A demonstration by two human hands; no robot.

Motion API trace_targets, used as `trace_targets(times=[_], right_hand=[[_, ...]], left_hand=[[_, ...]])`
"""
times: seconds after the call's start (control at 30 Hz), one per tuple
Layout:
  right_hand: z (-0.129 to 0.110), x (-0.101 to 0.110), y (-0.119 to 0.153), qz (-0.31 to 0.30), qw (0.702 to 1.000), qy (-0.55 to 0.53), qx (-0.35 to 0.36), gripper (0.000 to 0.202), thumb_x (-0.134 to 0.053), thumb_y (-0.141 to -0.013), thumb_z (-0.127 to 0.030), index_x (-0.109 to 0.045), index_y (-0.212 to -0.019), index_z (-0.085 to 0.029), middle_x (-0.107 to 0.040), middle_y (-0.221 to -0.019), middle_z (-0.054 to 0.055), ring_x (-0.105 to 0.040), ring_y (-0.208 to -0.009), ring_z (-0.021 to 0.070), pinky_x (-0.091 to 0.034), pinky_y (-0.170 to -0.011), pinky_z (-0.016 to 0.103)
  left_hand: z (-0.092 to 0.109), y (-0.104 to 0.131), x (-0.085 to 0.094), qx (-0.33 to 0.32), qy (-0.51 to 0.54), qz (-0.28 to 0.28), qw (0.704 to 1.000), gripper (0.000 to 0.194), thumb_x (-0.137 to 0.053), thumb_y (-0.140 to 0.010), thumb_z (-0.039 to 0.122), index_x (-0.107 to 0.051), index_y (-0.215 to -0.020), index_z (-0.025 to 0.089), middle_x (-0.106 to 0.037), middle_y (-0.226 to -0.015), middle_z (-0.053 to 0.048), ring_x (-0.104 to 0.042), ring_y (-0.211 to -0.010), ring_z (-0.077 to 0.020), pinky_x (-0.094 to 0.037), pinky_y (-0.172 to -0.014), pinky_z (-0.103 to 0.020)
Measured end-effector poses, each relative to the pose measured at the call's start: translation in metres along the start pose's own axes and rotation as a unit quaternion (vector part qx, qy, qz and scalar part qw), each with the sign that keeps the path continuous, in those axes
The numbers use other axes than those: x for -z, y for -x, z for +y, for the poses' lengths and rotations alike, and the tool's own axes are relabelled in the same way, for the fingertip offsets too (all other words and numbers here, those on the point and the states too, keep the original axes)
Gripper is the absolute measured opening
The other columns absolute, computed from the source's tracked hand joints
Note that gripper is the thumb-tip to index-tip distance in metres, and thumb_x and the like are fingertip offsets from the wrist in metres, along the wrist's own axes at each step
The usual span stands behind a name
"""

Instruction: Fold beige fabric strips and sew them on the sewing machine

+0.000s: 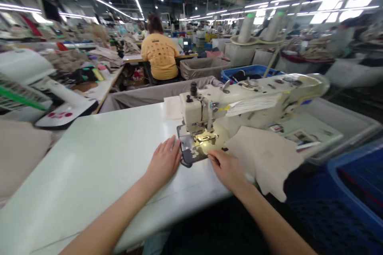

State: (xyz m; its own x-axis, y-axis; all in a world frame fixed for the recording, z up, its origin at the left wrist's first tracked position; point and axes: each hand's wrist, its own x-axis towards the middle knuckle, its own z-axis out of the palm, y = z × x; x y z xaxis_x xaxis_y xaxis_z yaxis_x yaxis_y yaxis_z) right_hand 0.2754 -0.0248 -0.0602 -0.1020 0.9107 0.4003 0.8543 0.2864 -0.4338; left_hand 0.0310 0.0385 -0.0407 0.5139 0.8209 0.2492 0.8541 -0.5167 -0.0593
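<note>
my left hand (165, 159) rests flat, released, on the surface (104, 143) beside the sewing machine (194, 111), my right hand (229, 170) curled at the plate (191, 156), its grasp i cannot tell.

Left hand (164, 161) beside sewing machine (193, 113)

Off-white metal sewing machine (263, 87), industrial type, stands upright on pale, glossy counter (119, 139); head end to the L, long horiz. arm running back to the R. Black knobs on top of head, metal fittings below; white paper slips w/ yellow bits on the arm's side. Under the needle area, a dark, worn flat metal plate (191, 154) w/ pale patches lies level w/ counter; its center, lit yellowish by a lamp, is bright. Irregular beige fabric piece (266, 155) lies flat-ish R of the plate, slightly rumpled, lower corner hanging past counter's front edge.
</note>
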Motion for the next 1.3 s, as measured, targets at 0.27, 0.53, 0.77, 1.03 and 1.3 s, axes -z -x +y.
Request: trace_targets(times=[0.27,0.53,0.77,1.03,1.3], right_hand=[[0.031,0.078,0.024,0.015,0.990,0.061,-0.127,0.012,-0.065,-0.090,-0.023,-0.064,-0.102,-0.022,-0.067,-0.101,0.004,-0.068,-0.085,0.0209,-0.051,-0.070,0.029],[0.049,0.122,0.073,-0.168,0.965,0.140,-0.145,0.042,-0.081,-0.072,-0.019,-0.057,-0.107,-0.020,-0.058,-0.114,0.007,-0.067,-0.077,0.0203,-0.052,-0.070,0.032],[0.064,0.122,0.078,-0.069,0.991,-0.002,-0.112,0.021,-0.048,-0.100,-0.026,-0.062,-0.084,-0.024,-0.066,-0.090,0.002,-0.066,-0.080,0.0182,-0.053,-0.073,0.028],[0.070,0.123,0.066,0.058,0.991,0.021,-0.117,0.028,-0.048,-0.101,-0.038,-0.068,-0.089,-0.023,-0.072,-0.088,0.002,-0.069,-0.078,0.0198,-0.051,-0.069,0.028],[0.038,0.171,0.037,0.310,0.946,0.087,0.029,0.008,-0.059,-0.098,-0.024,-0.065,-0.092,-0.024,-0.072,-0.088,0.004,-0.068,-0.080,0.0197,-0.053,-0.077,0.031]], left_hand=[[-0.016,-0.002,-0.027,-0.053,0.054,0.080,0.994,0.053,-0.028,-0.102,0.043,-0.060,-0.132,0.013,-0.060,-0.137,-0.016,-0.055,-0.128,-0.0339,-0.046,-0.107,-0.054],[-0.013,-0.006,-0.018,-0.050,0.022,0.072,0.996,0.049,-0.031,-0.101,0.039,-0.062,-0.129,0.014,-0.061,-0.135,-0.017,-0.058,-0.125,-0.0338,-0.049,-0.105,-0.054],[0.049,-0.002,0.027,-0.175,0.056,0.038,0.982,0.034,-0.039,-0.099,0.020,-0.068,-0.116,0.016,-0.071,-0.114,-0.013,-0.068,-0.105,-0.0276,-0.058,-0.089,-0.042],[0.160,-0.040,0.017,-0.330,0.141,-0.005,0.933,0.039,-0.057,-0.098,0.029,-0.054,-0.134,0.012,-0.060,-0.136,-0.014,-0.056,-0.127,-0.0276,-0.047,-0.108,-0.042],[0.151,-0.057,0.003,-0.248,0.144,0.019,0.958,0.035,-0.062,-0.096,0.032,-0.056,-0.126,0.016,-0.064,-0.128,-0.012,-0.058,-0.123,-0.0291,-0.047,-0.108,-0.049]])
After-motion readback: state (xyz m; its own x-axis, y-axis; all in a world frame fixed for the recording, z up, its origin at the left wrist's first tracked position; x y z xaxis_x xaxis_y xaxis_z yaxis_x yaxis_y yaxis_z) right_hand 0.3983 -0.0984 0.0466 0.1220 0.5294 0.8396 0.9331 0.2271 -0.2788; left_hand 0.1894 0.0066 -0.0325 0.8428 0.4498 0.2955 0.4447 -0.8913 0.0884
